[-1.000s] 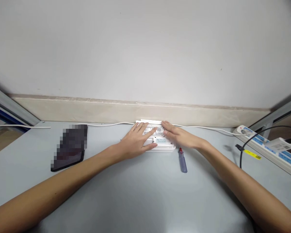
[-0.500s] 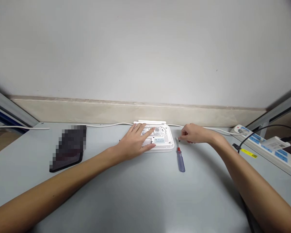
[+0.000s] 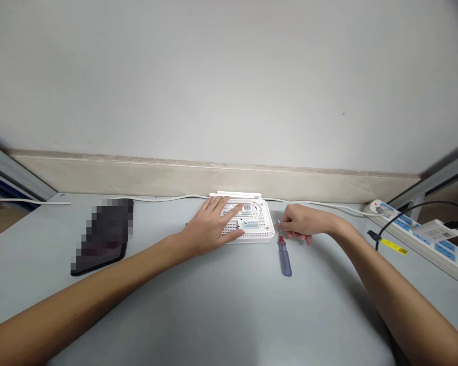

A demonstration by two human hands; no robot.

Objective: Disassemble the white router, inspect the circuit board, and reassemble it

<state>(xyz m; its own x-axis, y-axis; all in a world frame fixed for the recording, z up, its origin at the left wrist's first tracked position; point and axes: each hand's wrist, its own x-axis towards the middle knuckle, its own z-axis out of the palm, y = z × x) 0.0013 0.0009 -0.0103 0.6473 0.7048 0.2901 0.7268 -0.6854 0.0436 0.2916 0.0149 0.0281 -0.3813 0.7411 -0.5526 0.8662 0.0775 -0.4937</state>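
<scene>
My left hand [image 3: 209,224] lies with spread fingers on the left part of a white router [image 3: 267,217], holding nothing. The router's vented, labelled underside faces up, and a white antenna bar [image 3: 239,194] shows along its back edge. Just right of the router, my right hand [image 3: 299,221] is closed, thumb and forefinger pressed together at the metal shaft of a screwdriver [image 3: 284,256]. Whether they pinch the shaft or some small part is too small to tell. The screwdriver has a clear purple handle and a red collar, and lies on the table, handle towards me.
A dark, pixelated flat device [image 3: 105,236] lies at the left. To the right stands a white power strip [image 3: 423,239] with a white adapter [image 3: 437,231] and a black cable tagged yellow [image 3: 393,246]. A white cable [image 3: 156,199] runs along the wall behind the grey table [image 3: 198,310].
My right hand has come slightly nearer to me, and its fingertips now overlap the screwdriver's shaft. My left hand stays on the router. The whole view has shifted slightly.
</scene>
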